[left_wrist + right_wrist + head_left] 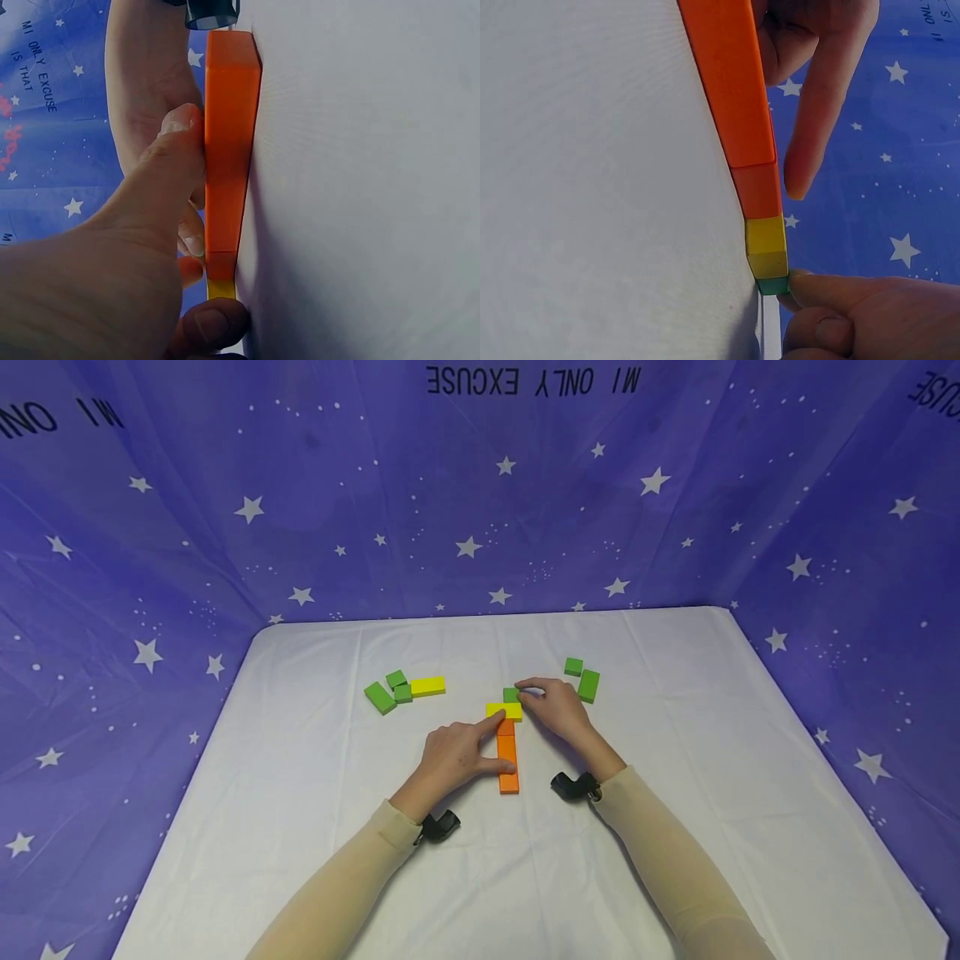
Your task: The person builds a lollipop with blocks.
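A long orange block (508, 785) lies on the white cloth with a small orange block (506, 727) end to end beyond it. Across their far end sits a yellow block (492, 711), and a small green block (510, 694) adjoins its far side. My left hand (453, 754) rests its thumb on the long orange block (229, 142), while its outstretched index finger touches the yellow block. At the green block (772, 286), my right hand (562, 706) pinches with thumb and index finger. Its fingertips partly cover that block's right side.
On the left lie a yellow block (427, 687), a longer green block (380, 698) and two small green ones (396, 678). Back right are a small green block (573, 667) and a longer one (589, 687). A starry purple curtain (420, 493) surrounds the table (300, 693).
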`<state>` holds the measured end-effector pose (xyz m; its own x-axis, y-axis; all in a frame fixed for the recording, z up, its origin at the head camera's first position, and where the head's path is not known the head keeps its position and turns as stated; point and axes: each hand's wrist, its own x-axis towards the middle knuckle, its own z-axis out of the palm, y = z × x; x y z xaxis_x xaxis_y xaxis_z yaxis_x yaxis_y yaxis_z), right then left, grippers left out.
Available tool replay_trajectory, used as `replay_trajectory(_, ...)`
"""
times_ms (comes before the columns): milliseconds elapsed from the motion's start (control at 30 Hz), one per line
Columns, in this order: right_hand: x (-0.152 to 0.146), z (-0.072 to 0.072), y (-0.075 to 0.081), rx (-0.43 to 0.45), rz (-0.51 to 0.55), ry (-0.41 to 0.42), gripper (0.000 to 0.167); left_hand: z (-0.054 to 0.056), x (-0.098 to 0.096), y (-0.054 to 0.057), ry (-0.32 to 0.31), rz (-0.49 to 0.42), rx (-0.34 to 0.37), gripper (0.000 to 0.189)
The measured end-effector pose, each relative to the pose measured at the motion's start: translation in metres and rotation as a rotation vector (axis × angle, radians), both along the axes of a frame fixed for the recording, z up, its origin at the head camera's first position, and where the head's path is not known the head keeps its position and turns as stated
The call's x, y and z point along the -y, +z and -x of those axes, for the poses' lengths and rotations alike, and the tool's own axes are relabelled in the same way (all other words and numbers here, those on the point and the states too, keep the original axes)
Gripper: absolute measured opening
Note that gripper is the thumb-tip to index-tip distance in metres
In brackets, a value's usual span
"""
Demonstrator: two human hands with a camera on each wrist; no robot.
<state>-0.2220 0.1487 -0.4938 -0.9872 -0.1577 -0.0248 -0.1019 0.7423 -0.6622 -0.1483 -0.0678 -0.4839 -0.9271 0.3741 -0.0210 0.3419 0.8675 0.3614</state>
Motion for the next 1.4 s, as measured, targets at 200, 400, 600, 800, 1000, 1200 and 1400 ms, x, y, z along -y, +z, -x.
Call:
replay_trajectory(200, -0.002, 0.002, 0.0, 0.01, 0.013, 0.0, 0.035, 0.0, 0.0, 0.001, 0.005, 0.0, -0.008, 0.098)
replay_trajectory(400, -0.008, 0.003, 0.004, 0.004, 0.052, -0.041, 0.038, 0.0, 0.0, 0.0, 0.004, 0.005, -0.003, 0.096)
replay_trajectory(600, -0.02, 0.008, 0.011, 0.005, 0.098, -0.087, 0.041, 0.0, 0.0, -0.001, 0.005, 0.005, 0.004, 0.095)
replay_trajectory(800, -0.037, 0.014, 0.018, -0.02, 0.098, -0.128, 0.044, 0.001, 0.0, -0.001, 0.003, 0.0, 0.018, 0.094)
replay_trajectory(1000, -0.055, 0.019, 0.023, -0.021, 0.14, -0.17, 0.047, 0.001, 0.0, 0.0, 0.003, -0.001, 0.034, 0.094)
replay_trajectory(1200, -0.072, 0.023, 0.021, -0.018, 0.13, -0.206, 0.048, 0.001, 0.0, -0.001, 0.002, 0.0, 0.024, 0.093)
replay_trajectory(1400, -0.078, 0.025, 0.016, -0.027, 0.09, -0.246, 0.047, 0.0, 0.0, 0.0, 0.0, -0.001, 0.021, 0.092)
